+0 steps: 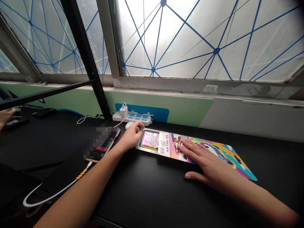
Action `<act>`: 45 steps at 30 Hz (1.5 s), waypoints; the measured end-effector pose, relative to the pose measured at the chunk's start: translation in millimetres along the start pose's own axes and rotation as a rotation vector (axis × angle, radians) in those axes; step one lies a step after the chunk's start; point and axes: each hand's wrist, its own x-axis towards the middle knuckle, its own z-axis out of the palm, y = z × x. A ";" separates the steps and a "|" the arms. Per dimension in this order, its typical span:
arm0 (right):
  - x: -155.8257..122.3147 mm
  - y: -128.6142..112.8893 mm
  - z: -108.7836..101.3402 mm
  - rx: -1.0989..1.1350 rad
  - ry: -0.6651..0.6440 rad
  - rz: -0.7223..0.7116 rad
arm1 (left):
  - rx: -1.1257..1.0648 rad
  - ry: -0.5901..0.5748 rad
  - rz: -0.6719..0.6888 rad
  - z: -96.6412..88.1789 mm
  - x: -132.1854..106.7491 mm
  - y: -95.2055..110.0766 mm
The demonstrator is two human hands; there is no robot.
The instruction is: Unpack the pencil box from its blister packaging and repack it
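Pink pencil box packaging (166,146) is pressed to the black desk (152,193), right hand (209,161) spread flat, left hand (129,137) curled at its corner.

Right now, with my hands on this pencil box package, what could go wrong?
The phone lies close to the left hand, so a sideways slip of the package might knock it. Its white cable runs near the left forearm and could snag. The right hand presses on the package, which may slide on the smooth desk.
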 end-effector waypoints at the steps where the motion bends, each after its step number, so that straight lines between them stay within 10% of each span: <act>1: -7.3 7.3 2.2 -0.003 0.013 0.006 | 0.054 0.006 0.002 -5.9 1.1 -0.6; 10: -41.4 44.9 16.6 -0.091 0.201 0.032 | 0.501 0.065 -0.037 -32.3 2.4 -5.2; 18: -18.2 17.5 18.7 -0.229 0.312 -0.148 | 0.701 0.205 0.317 12.5 -16.7 20.0; 21: -17.5 23.2 20.2 -0.225 0.313 -0.175 | 0.675 -0.050 0.474 36.5 -24.9 30.9; 28: -33.5 53.6 12.4 -0.158 0.266 -0.181 | 0.677 -0.330 0.322 42.3 -27.6 38.7; 40: -59.2 97.6 -16.3 -0.060 0.376 -0.052 | 0.674 -0.341 0.236 18.9 -24.4 38.4; 45: -62.2 42.1 -36.0 -0.148 0.492 -0.059 | 0.780 -0.270 0.269 26.7 -24.1 39.1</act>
